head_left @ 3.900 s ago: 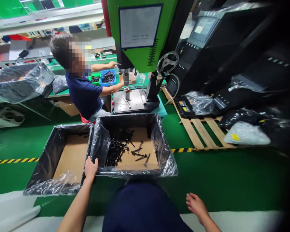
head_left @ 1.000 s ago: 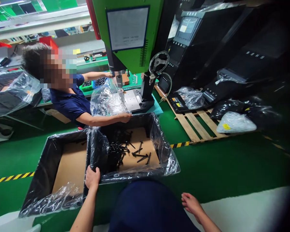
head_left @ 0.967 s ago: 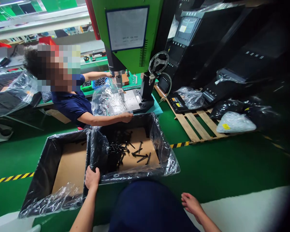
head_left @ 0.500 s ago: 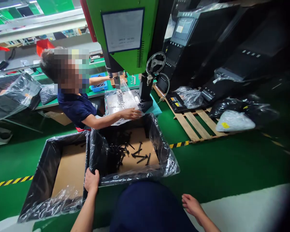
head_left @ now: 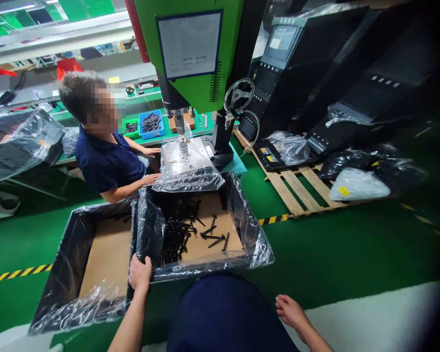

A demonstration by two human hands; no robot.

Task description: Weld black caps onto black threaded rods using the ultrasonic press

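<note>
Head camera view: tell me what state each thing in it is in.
Left bin: topless, plastic-lined
Right bin: topless, plastic-lined, parts inside
Black parts: loose, thickest toward the left
Plastic sheet: draped over the press base
Blue tray: uncovered, holding dark parts
Left hand: on the right bin's near left corner
Right hand: fingers loosely curled, nothing visible in it

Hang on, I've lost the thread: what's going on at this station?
Nearest the camera, the left hand has its grip on the near-left corner of a plastic-lined black bin, where black parts lie on cardboard. The right hand hangs free. Beyond, a co-worker has both hands by the metal plate under a green machine; clear plastic drapes over that plate.
</note>
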